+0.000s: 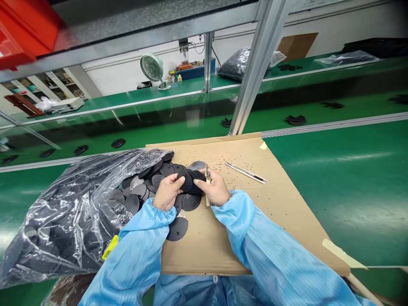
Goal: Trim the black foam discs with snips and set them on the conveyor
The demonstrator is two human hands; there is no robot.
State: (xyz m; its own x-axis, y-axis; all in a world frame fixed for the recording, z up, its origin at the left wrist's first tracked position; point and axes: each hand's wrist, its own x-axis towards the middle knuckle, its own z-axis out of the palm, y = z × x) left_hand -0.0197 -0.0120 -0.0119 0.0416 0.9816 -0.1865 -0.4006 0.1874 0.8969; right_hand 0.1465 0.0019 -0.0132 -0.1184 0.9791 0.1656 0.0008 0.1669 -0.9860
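**Left hand** [168, 192]: grip clamped on a black disc [188, 180], mid-sheet (a firm edge hold keeps the disc steady).
**Right hand** [214, 188]: grip closed on a small metal-tipped tool [207, 176], tip at the disc's rim.
**Surroundings:** heap of black discs [149, 174] spilling from a clear plastic bag [63, 216] onto a cardboard sheet [242, 238]; black crumbs [223, 163] near its far edge; green counter [318, 170] beneath.

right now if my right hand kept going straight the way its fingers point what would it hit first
The right hand would meet the black disc first: its fingers seem already against the disc's edge, though depth is hard to judge from this view.
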